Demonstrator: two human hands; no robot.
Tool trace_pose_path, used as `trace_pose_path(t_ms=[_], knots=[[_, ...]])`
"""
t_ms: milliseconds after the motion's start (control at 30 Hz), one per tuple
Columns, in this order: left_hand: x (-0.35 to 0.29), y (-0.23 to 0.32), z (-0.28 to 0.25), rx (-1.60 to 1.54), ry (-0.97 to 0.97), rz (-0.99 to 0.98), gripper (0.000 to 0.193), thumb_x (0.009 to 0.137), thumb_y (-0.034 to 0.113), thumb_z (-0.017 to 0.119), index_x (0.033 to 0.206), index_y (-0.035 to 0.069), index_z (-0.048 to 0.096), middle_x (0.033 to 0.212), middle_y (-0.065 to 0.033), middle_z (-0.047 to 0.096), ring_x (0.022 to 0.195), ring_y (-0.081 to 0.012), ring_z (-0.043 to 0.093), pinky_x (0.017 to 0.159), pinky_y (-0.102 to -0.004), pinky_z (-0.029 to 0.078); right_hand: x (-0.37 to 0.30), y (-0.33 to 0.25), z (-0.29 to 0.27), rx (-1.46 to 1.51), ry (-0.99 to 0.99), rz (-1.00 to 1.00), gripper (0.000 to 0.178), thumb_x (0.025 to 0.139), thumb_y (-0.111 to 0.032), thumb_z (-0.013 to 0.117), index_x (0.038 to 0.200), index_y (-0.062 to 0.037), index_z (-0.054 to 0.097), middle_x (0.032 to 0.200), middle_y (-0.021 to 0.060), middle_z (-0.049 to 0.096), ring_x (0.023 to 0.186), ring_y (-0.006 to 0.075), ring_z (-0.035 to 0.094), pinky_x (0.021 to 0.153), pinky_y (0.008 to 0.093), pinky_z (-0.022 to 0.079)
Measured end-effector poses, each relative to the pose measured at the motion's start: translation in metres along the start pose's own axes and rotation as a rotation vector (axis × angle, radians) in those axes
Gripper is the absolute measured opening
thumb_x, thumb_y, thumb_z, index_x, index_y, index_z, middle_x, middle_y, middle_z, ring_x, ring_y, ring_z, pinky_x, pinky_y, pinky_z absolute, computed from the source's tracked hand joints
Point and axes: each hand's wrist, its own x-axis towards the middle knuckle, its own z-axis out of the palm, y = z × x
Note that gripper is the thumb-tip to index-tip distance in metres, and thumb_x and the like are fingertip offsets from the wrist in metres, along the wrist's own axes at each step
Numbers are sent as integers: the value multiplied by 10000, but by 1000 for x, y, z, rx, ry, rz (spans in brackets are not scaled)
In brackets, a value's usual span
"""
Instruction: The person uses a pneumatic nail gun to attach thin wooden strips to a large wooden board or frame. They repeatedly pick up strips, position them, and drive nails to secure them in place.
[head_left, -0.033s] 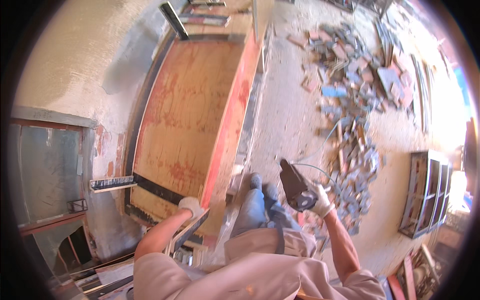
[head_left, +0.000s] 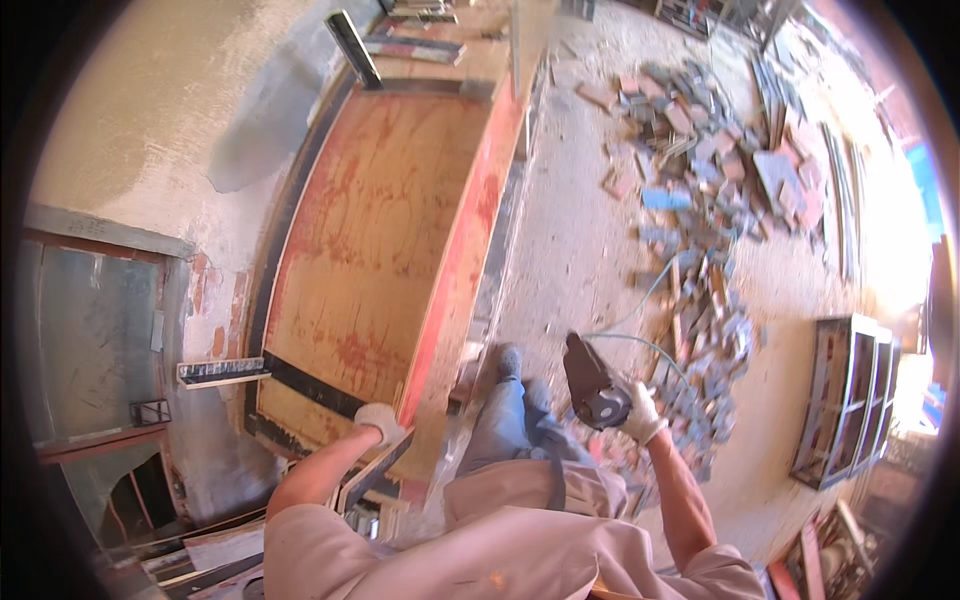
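Note:
My left hand, in a pale work glove, is closed at the near right corner of a long wooden box-like form. Its fingers curl over the end of a dark-faced board there. The form has a tan panel with reddish stains, dark edging on the left and a red-streaked plank along the right. Gripped in my gloved right hand is a dark handheld power tool, raised over the floor to the right of my legs. Its exact kind is unclear.
A thin green hose curves over the floor near the tool. Scrap wood pieces lie heaped to the right, with a dark metal rack beyond. A plastered wall with a window bounds the left. A small dark-faced bracket juts from the form.
The view has shifted slightly, so the form and scrap heap sit a little lower. Both hands keep their holds; the power tool is slightly lower in view.

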Motion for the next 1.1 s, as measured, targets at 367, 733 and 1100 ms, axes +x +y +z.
trace_pose_path(t_ms=[367, 733, 1100], knots=[[39, 4, 74, -270, -75, -183, 371, 858, 397, 633, 1054, 121, 787, 1089, -172, 745, 1038, -326, 717, 801, -426, 557, 96, 247, -95, -796, -342, -78, 288, 860, -206, 666, 1097, -60, 738, 870, 99, 743, 816, 211, 693, 756, 377, 556], [99, 90, -27, -849, -262, -902, 377, 900, 325, 571, 1059, 43, 764, 1049, -187, 753, 1015, -320, 733, 833, -431, 585, 453, 202, -306, -1167, -650, -40, 118, 825, -151, 692, 846, -37, 717, 711, 98, 676, 608, 219, 661, 548, 356, 516], [301, 232, -281, -3273, 780, -1098, 636, 870, 487, 688, 1274, 16, 551, 1187, -187, 602, 1041, -343, 637, 825, -461, 607, 978, -11, -209, -1246, -143, -31, 575, 778, -188, 650, 1247, 130, 554, 1119, 297, 681, 1004, 404, 706, 806, 540, 569]])
